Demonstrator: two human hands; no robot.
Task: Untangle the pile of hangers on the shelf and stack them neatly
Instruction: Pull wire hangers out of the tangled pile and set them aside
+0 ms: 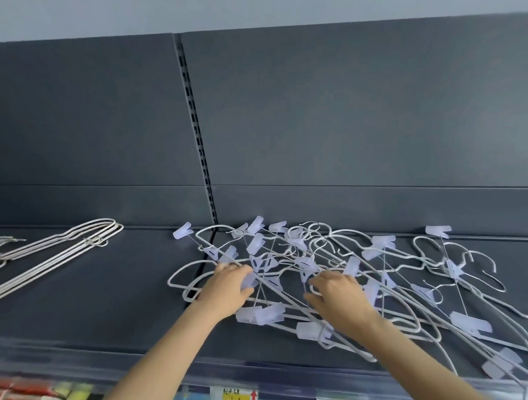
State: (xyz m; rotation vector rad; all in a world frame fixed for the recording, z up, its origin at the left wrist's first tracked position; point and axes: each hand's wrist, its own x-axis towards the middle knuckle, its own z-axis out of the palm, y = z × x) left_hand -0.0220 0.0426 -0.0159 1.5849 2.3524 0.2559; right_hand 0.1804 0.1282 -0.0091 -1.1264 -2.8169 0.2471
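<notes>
A shop is showing here: dark metal gondola shelf [108,287] with a slotted upright [196,133] in its back panel, yellow price tags [234,395] sitting in the clear edge strip, packaged goods [25,399] hanging below.

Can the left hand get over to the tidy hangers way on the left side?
Probably yes. The left hand is in the tangled pile, and only bare dark shelf lies between it and the neat stack. It looks wrapped around hangers, though, so it might drag those along.
</notes>
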